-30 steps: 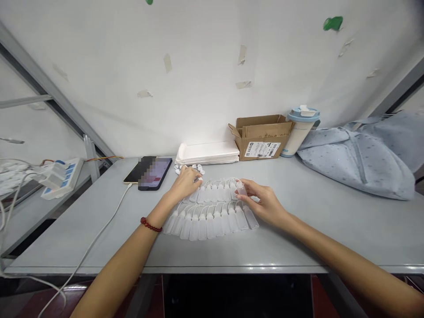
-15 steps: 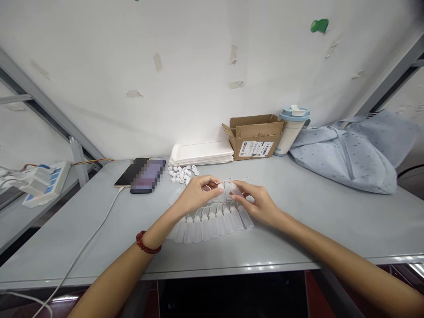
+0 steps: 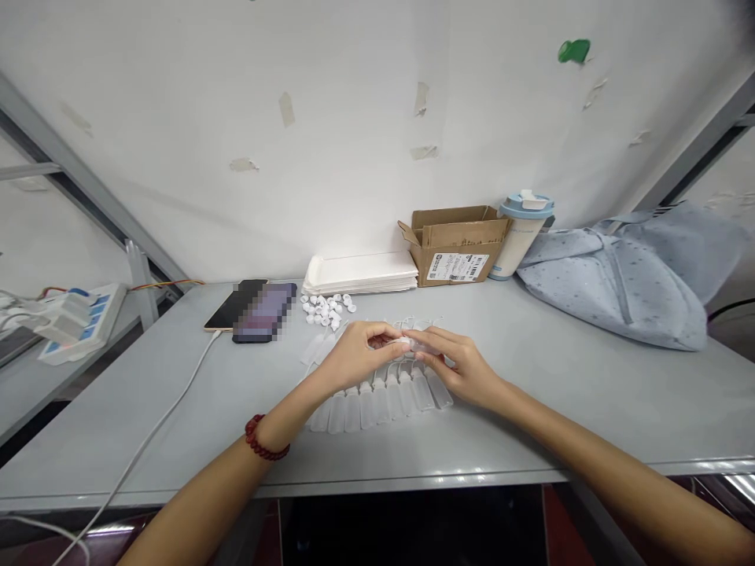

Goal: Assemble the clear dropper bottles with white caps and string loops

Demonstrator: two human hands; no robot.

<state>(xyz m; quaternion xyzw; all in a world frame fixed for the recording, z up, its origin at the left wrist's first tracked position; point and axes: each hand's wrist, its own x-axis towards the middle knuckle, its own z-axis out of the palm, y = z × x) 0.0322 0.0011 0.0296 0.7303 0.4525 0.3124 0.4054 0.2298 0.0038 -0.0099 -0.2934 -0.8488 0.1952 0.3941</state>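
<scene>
My left hand [image 3: 361,355] pinches a small white cap [image 3: 404,342] between thumb and fingers. My right hand [image 3: 465,368] grips a small translucent plastic bottle [image 3: 420,346], lying sideways with its neck end at the cap. Fingers cover much of both, so whether the cap is seated cannot be seen. Below the hands, a row of similar frosted bottles [image 3: 381,402] with white tops and thin white cords lies fanned on the grey table [image 3: 501,444]. More such bottles [image 3: 315,346] lie behind, partly hidden by my hands. A pile of loose white caps [image 3: 323,310] sits behind my left hand.
At the back are a stack of white envelopes [image 3: 359,273], an open cardboard box [image 3: 457,251], a blue-lidded tumbler [image 3: 517,240] and a pale blue fabric bag [image 3: 613,291]. Two phones [image 3: 265,313] and a white cable [image 3: 177,401] lie left, near a power strip [image 3: 88,330].
My hands have come together, bringing cap and bottle end to end. The bottle has turned from hanging at a slant to lying nearly level. The view has shifted slightly.
</scene>
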